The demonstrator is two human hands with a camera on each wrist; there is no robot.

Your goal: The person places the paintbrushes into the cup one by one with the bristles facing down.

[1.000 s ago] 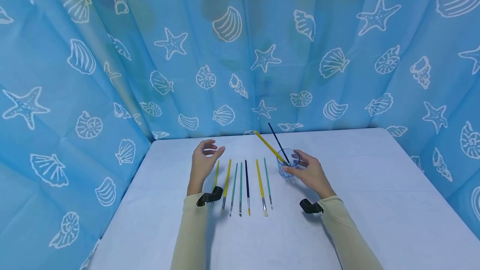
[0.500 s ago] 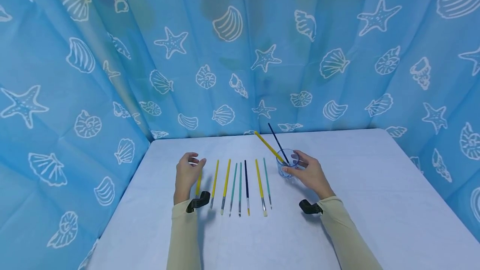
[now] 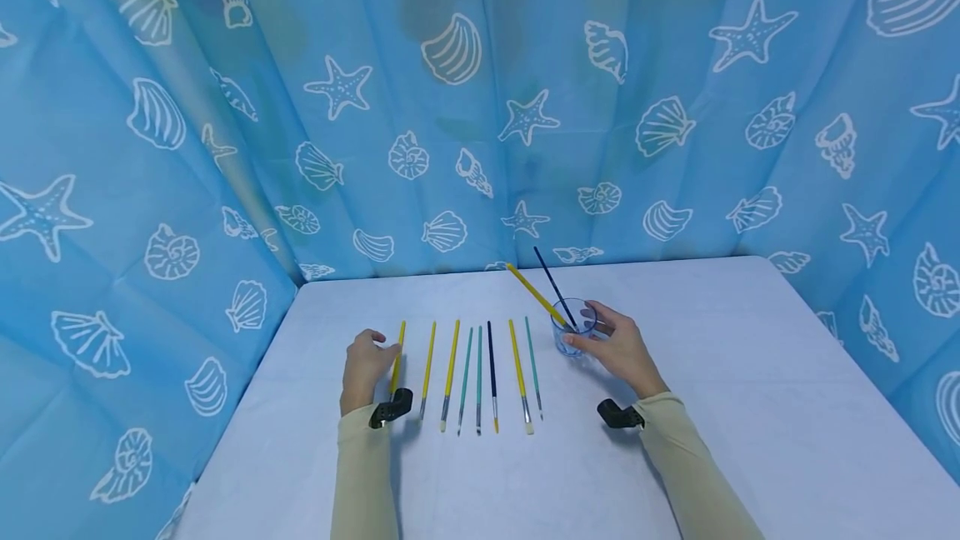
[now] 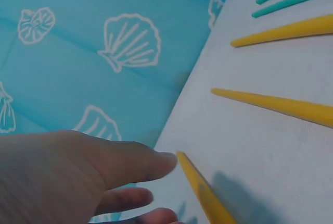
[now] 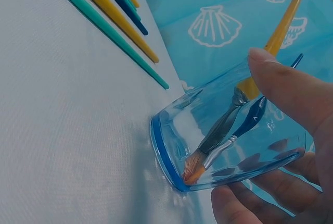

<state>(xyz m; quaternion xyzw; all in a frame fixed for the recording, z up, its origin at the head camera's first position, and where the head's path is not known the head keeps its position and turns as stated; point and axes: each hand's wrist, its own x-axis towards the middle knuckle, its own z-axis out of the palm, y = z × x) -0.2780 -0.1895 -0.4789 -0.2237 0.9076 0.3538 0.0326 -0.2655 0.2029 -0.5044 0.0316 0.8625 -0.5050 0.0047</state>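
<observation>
The right hand [image 3: 618, 348] wraps its fingers and thumb around a small clear cup [image 3: 575, 328] that stands on the white table [image 3: 750, 373]. The cup sits just right of a row of brushes lying side by side. Two brushes stand in it, a yellow brush [image 3: 534, 293] and a dark blue brush [image 3: 555, 285], both leaning up and to the left, bristles down against the base, as the right wrist view shows [image 5: 195, 168].

The left hand [image 3: 365, 367] rests at the left end of the row. Its fingertips [image 4: 156, 164] meet the tip of the leftmost brush [image 3: 397, 355], a yellow one. Whether the fingers pinch it or only touch it cannot be told; they look relaxed rather than clamped.

Risk points, as judged from this position:

- The cup is light and its load is top-heavy. Both handles lean the same way, so a loosened grip or a nudge on the handles could tip it toward the row.
- A tipped cup would scatter the nearest teal brush [image 3: 532, 361] and its neighbours.
- The leftmost brush is round and lies close to the table's left edge. A sideways push from the fingertips could roll it off or into the next yellow brush [image 3: 427, 365].
- A sleeve [image 3: 360, 473] dragged across the row would disturb the spacing.
</observation>
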